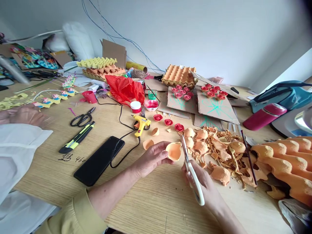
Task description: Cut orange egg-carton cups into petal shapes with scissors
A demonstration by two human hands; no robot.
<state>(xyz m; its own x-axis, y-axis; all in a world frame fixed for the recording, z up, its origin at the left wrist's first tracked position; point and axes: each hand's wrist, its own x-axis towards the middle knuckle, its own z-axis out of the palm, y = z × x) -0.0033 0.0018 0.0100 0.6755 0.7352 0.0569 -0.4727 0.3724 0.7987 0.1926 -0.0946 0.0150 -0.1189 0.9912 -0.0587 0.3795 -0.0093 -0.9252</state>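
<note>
Taking the yellow glue gun (pixel 140 125) as the marker, the orange carton cup (pixel 174 152) is on its near right side, mouth tipped toward the viewer. The left hand (pixel 154 157) pinches the cup by its left side, thumb in front; the right hand (pixel 201 178) is wrapped around the scissors (pixel 186 157), farther right of the gun. Their blades stand upright beside the cup's right rim; whether they touch it is hard to tell.

The cup looks like molded pulp: probably very light, dry rather than slippery, fairly stiff but likely to crease or tear at its thin rim. The rounded wall near the base seems the safer hold.

Scraps (pixel 219 151) crowd the area right of the gun, and a phone (pixel 97 162) lies to its near left. The tabletop (pixel 146 204) on its near side offers the most elbow room.
</note>
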